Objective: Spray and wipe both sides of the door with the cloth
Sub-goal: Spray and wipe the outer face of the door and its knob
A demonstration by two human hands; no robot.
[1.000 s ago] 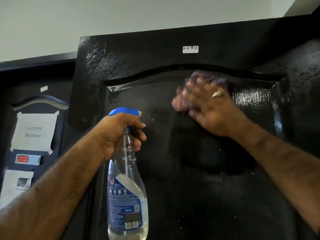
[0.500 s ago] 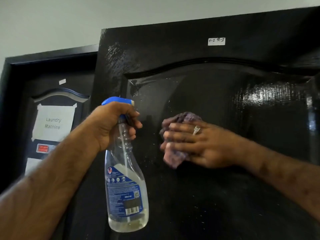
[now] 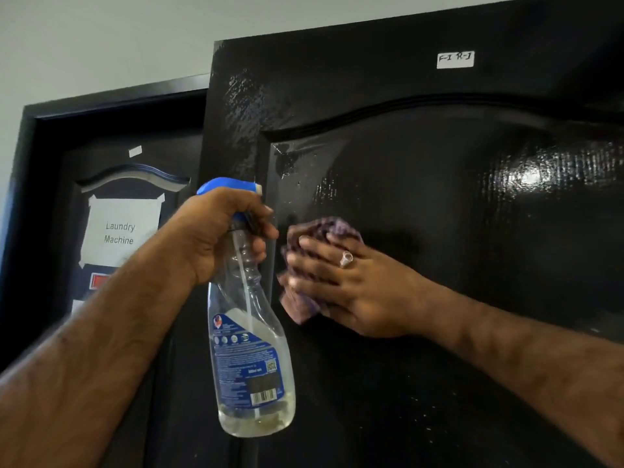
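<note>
Clear spray bottle (image 3: 251, 336), nearly empty, gripped by left hand (image 3: 216, 234).

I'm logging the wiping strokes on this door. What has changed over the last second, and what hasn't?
The right hand swept the purple cloth down and to the left across the black door, from under the arched moulding to the panel's left edge beside the spray bottle. Nothing was taken hold of or let go. The left hand still grips the bottle's neck, upright, nozzle toward the door.
</note>
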